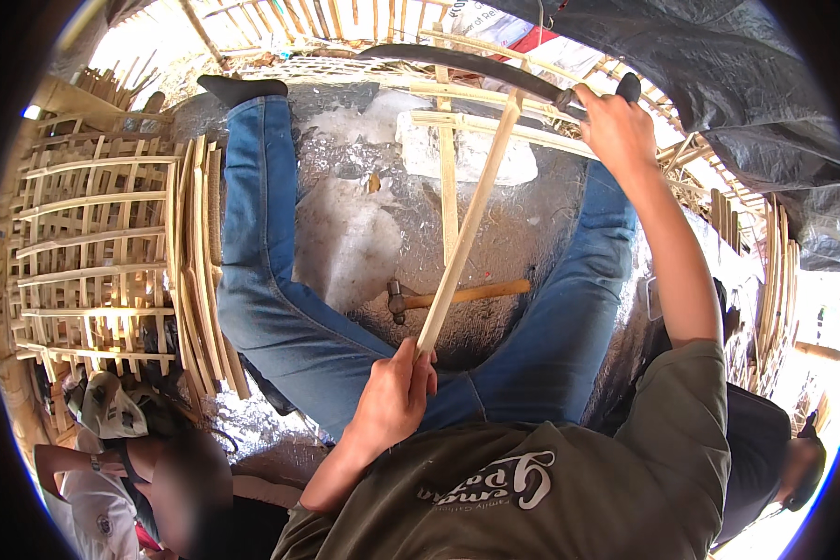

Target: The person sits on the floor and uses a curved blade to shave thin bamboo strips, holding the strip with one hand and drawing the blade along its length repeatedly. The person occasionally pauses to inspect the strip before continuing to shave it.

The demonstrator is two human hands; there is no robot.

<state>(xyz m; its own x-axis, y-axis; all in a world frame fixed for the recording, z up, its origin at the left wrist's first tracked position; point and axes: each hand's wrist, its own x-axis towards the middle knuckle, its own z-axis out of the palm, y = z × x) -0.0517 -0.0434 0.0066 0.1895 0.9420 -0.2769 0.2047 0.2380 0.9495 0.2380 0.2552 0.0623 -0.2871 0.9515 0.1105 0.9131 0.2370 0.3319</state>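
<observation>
My left hand [394, 392] is closed round the near end of a pale bamboo strip [471, 233], close to my lap. The strip slants up and away to the right, its far end meeting the blade of a machete [481, 63]. My right hand [618, 131] grips the machete's handle at the far right, and the long dark curved blade points left across the strip. Whether the edge is cutting into the strip, I cannot tell. Between my legs lies a hammer [467, 297] with a wooden handle and dark metal head.
More bamboo strips [446, 187] lie crossed on the floor ahead, over a whitish slab [518, 163]. A woven bamboo panel [93, 243] and a bundle of strips [196, 271] stand at left. Dark tarpaulin [709, 56] hangs upper right. Other people [93, 504] sit behind on both sides.
</observation>
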